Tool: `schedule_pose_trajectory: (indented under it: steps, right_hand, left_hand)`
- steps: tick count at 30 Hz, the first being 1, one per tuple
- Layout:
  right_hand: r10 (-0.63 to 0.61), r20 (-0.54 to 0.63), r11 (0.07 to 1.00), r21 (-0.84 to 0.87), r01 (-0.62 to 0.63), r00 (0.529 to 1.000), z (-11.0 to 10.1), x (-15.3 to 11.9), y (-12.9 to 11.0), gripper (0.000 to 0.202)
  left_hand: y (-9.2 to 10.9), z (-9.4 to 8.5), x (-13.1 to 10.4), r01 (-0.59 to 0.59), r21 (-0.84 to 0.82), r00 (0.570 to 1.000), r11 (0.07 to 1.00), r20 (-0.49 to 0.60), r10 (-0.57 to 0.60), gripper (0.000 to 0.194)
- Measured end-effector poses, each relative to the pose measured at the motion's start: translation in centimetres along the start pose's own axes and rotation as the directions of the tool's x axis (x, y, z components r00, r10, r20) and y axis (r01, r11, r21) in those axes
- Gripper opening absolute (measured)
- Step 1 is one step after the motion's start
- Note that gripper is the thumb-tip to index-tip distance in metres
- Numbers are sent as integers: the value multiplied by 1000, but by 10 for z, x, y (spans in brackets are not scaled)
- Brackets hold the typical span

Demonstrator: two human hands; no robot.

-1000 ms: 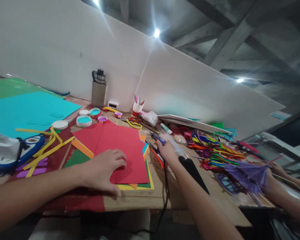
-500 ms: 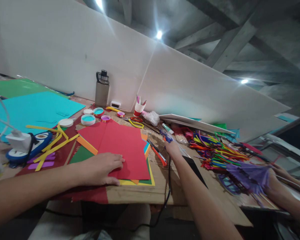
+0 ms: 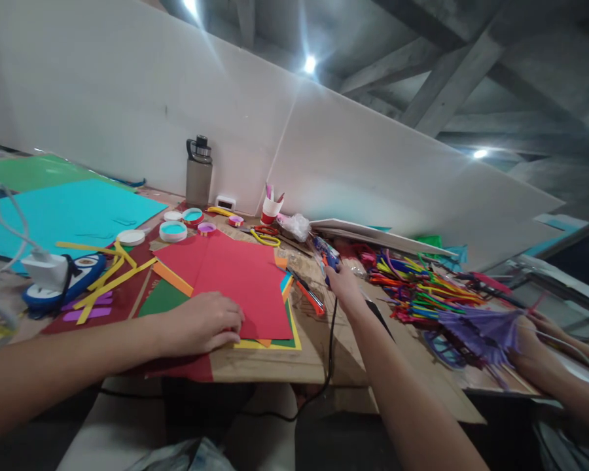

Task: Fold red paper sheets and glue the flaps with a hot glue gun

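Note:
My left hand rests at the near left edge of a red paper sheet, its fingers slightly bent and nothing gripped in them. Under the red sheet, green, orange and yellow sheets stick out. My right hand is closed round the blue handle of a glue gun, whose black cord hangs over the table's front edge. Between the paper and my right arm lies an orange-and-black cutter knife.
Pots of coloured paste, a bottle and a pencil cup stand at the back. On the left are a power strip and yellow strips. Pipe cleaners lie right, beside another person's hands with a purple piece.
My right hand has lifted the glue gun slightly and tilted it. My left hand's fingers have curled more, the thumb closer to them. The view has shifted a little.

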State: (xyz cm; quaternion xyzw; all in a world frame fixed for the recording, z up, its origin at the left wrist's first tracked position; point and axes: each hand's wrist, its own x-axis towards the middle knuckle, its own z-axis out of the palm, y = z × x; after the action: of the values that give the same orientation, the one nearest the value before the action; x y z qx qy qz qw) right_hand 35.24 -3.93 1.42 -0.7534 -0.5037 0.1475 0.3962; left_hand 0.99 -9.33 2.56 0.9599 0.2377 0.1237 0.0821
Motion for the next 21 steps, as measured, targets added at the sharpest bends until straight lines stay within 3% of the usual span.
schedule_pose_trajectory:
  steps: [4, 8, 12, 16, 21]
  right_hand:
    - [11, -7, 1000, 13, -11, 1000, 0, -3, -2, 16]
    - [13, -6, 1000, 26, -13, 1000, 1, -5, -3, 14]
    - [21, -14, 999, 36, -21, 1000, 0, -5, -2, 15]
    - [40, -20, 998, 46, -39, 999, -1, -4, 0, 15]
    - [61, -23, 997, 50, -60, 998, -3, -4, 5, 14]
  left_hand:
    - [7, 1, 5, 61, 28, 997, 998, 47, -62, 42]
    - [9, 9, 7, -31, 155, 999, 987, 19, 28, 22]
    - [8, 14, 5, -118, 193, 993, 974, 2, 119, 16]
    - [11, 10, 8, -84, 120, 996, 989, -11, 86, 16]
    - [10, -2, 17, 90, -113, 996, 990, 38, -86, 19]
